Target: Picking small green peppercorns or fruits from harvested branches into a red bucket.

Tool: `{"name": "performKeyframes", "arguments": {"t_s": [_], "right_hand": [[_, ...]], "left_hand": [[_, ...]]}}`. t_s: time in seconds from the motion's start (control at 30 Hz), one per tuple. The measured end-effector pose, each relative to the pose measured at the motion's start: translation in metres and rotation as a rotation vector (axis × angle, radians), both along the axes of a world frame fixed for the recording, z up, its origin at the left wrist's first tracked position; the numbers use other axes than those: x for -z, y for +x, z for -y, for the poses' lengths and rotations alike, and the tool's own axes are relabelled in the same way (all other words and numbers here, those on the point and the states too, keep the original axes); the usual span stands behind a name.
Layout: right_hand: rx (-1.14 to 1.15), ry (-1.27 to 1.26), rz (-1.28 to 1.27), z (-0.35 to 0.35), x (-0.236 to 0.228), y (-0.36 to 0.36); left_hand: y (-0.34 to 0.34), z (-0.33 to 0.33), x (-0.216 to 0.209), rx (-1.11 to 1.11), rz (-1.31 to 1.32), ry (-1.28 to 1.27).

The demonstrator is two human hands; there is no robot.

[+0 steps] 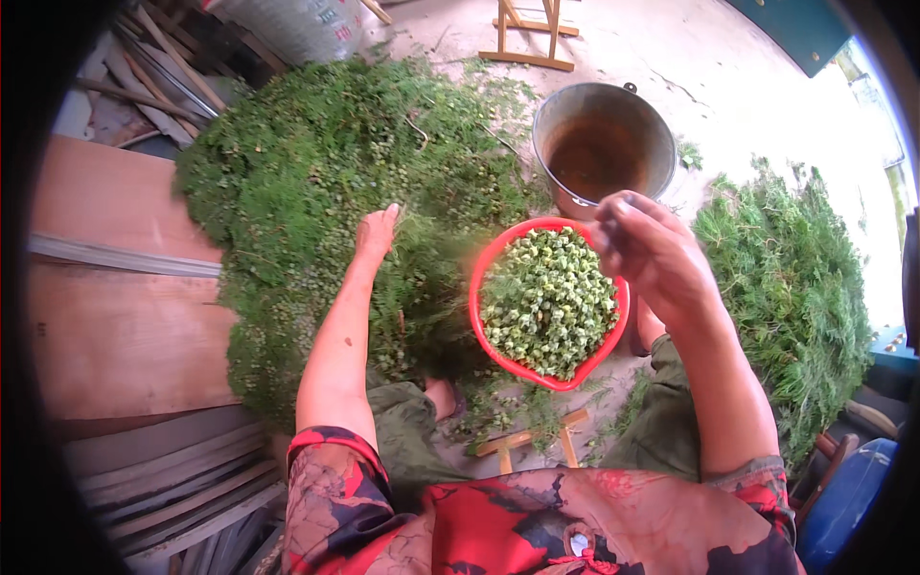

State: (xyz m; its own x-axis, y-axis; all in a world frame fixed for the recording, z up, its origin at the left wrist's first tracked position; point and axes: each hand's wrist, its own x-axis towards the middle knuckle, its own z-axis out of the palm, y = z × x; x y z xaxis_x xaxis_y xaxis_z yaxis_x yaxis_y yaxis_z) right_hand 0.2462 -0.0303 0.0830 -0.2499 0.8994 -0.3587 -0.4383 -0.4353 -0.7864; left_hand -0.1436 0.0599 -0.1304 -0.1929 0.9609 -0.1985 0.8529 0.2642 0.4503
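A red plastic basin [476, 311] in front of me is heaped with small pale-green cones [548, 302]. Over the pile of cut evergreen branches [316, 163], my left hand [378, 232] is closed on a feathery green sprig [414, 233], its tip smeared by motion toward the basin. My right hand [656, 251] hovers above the basin's right rim, fingers curled together and blurred. Whatever lies between those fingers is too indistinct to make out.
Behind the basin stands a metal bucket [661, 144], rusty inside. Another heap of branches [781, 287] lies to the right. Wooden boards [125, 335] line the left side. A wooden stool [527, 59] is at the back, and a blue container [853, 503] sits at lower right.
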Motion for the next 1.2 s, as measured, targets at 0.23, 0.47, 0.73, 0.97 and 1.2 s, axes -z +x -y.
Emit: {"name": "performKeyframes", "arguments": {"t_s": [0.23,0.47,0.73,0.97,1.2], "right_hand": [[-0.241,0.552,0.466,-0.005,0.043,-0.014],[-0.442,0.929,0.799,0.022,0.043,-0.048],[-0.546,0.021,0.217,0.024,0.041,-0.041],[-0.452,0.078,0.372,0.018,0.032,-0.042],[-0.687,0.55,0.581,0.018,0.07,-0.043]], "left_hand": [[0.061,0.061,-0.189,-0.414,0.843,-0.12],[0.115,0.108,-0.236,-0.355,1.356,-0.378],[0.174,0.119,-0.198,-0.071,1.18,-0.157],[0.171,0.093,-0.181,-0.295,1.201,-0.089],[0.119,0.089,-0.163,0.033,1.168,0.222]]}}
